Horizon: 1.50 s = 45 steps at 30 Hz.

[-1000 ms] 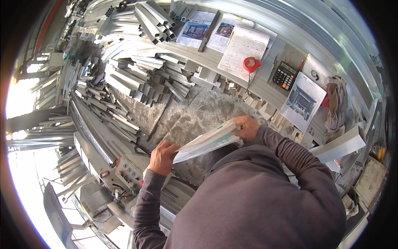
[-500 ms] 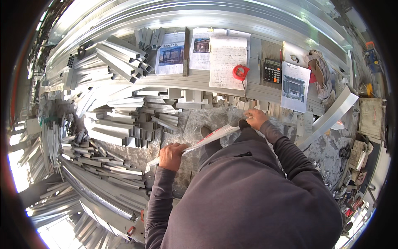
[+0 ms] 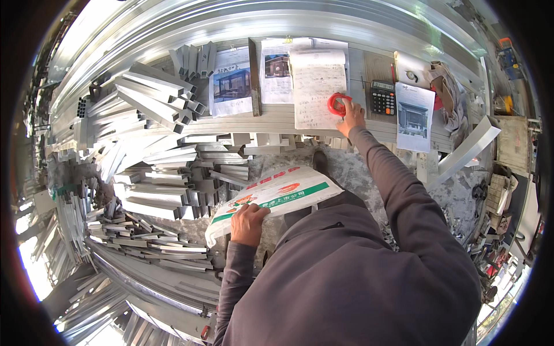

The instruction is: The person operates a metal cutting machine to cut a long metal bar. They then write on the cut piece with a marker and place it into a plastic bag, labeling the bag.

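My left hand [image 3: 247, 224] is closed on the near edge of a flat white sack [image 3: 306, 183] with a green band and red printing. The sack spreads out in front of my waist, its far right corner held by nothing. At the table, my right hand [image 3: 351, 117] has its fingers curled round the right side of a red tape measure [image 3: 337, 104]. The tape measure lies on the lower right of a handwritten notepad [image 3: 314, 86]; part of it is hidden by my fingers.
Right of the notepad are a black calculator [image 3: 382, 100] and a printed sheet [image 3: 414, 115]. Cut metal profiles [image 3: 151, 95] lie on the table's left, with more stacked below [image 3: 164, 179]. A long metal strip [image 3: 467, 151] slants at the right. Crumpled cloth [image 3: 450, 95] sits nearby.
My right hand has left the sack and reached forward to the tape measure. The sack, earlier stretched narrow between both hands, now shows its broad printed face, held by the left hand alone.
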Available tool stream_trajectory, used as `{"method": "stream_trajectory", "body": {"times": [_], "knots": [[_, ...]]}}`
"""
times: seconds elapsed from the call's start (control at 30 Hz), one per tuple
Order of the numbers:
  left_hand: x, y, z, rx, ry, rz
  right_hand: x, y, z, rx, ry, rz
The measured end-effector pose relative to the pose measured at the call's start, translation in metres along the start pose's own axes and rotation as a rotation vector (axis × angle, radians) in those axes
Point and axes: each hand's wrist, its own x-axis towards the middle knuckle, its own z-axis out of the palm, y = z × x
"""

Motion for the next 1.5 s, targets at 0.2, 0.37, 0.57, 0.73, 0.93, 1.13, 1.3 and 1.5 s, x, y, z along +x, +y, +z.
{"method": "stream_trajectory", "body": {"times": [0.2,0.37,0.57,0.73,0.93,1.13,1.3,1.5], "knots": [[0.019,0.031,0.013,-0.072,-0.114,-0.116,0.061,-0.002,0.025,-0.174,-0.112,-0.112],[0.041,0.047,0.026,-0.156,-0.137,-0.122,0.09,-0.003,0.016,-0.14,-0.272,-0.105],[0.073,0.058,0.022,-0.126,-0.164,-0.111,0.148,-0.055,0.009,0.033,-0.404,0.105],[0.104,0.074,0.012,-0.124,-0.192,-0.048,0.192,-0.085,0.032,0.153,-0.138,0.195],[0.132,0.091,0.005,-0.172,-0.256,0.032,0.128,-0.039,0.042,0.264,0.208,-0.088],[0.156,0.098,-0.006,-0.174,-0.314,0.129,-0.026,0.098,0.008,0.47,-0.727,-0.151],[0.186,0.109,-0.015,-0.115,-0.331,0.254,-0.13,0.166,-0.04,0.632,-0.644,-0.197],[0.231,0.13,-0.02,-0.108,-0.37,0.361,-0.191,0.184,-0.079,0.729,-0.439,-0.137]]}}
